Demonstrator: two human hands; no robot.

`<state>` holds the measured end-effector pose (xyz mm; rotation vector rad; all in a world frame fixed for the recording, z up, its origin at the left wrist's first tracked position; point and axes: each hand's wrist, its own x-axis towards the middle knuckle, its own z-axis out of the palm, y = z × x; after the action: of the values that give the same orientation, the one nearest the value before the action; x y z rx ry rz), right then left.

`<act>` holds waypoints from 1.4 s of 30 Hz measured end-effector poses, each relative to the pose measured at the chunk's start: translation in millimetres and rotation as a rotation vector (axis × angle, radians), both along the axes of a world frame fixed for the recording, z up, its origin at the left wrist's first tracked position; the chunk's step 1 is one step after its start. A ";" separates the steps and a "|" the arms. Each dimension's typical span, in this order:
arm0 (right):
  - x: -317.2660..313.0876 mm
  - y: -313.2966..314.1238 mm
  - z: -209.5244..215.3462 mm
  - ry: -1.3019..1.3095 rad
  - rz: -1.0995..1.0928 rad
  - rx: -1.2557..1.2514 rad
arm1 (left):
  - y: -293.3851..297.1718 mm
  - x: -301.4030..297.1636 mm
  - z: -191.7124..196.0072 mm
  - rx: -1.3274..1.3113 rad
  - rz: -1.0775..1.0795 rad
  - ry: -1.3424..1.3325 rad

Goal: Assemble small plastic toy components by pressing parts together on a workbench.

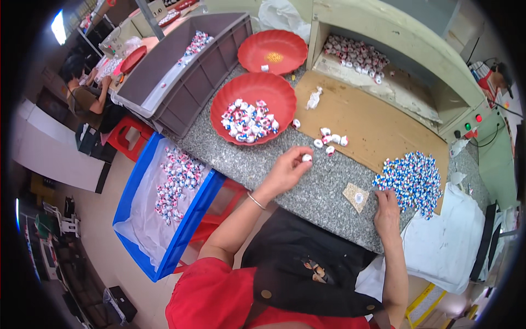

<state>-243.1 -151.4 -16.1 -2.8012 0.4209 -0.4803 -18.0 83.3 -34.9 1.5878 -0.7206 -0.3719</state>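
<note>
A small white wrapped piece (307,158) is pinched in the fingertips of the left hand (286,171), held over the grey stone counter (263,164), with the red bowl (219,104) of wrapped pieces up and to its left; the right hand (387,211) is laid flat, fingers loosely spread, touching the near edge of the blue-and-white wrapper heap (412,181), well apart from the left

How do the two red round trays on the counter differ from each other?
The near red tray holds a heap of small wrapped pieces in white, red and blue; the far red tray is almost bare, with a small yellow patch and one piece. The near tray looks larger and lies closer to the left hand, which pinches a small white piece. Both are round, red, shallow and rest flat on the speckled counter.
</note>
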 end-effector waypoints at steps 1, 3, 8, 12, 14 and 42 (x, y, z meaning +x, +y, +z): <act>-1.9 0.2 -0.4 -0.041 -0.002 0.041 | 2.5 -1.2 0.3 -0.204 -0.088 0.355; -4.8 -3.5 0.1 -0.017 -0.052 0.139 | 8.3 -2.7 8.2 -0.257 -0.169 0.402; -10.5 1.1 13.2 -0.092 -0.092 0.243 | 8.6 -4.8 5.6 -0.253 -0.191 0.427; -16.6 6.2 18.7 -0.005 -0.076 0.193 | 7.4 -6.2 3.7 -0.279 -0.190 0.504; -18.6 7.0 19.1 0.033 -0.066 0.154 | 5.7 -12.6 7.8 -0.285 -0.211 0.444; -18.5 -3.4 9.9 0.162 0.037 -0.002 | -1.4 -53.4 13.1 -0.430 -0.388 0.706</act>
<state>-261.7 -154.9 -6.2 -2.8549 0.4015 -0.2462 -71.4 81.8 -21.8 0.8138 -0.4997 -0.9365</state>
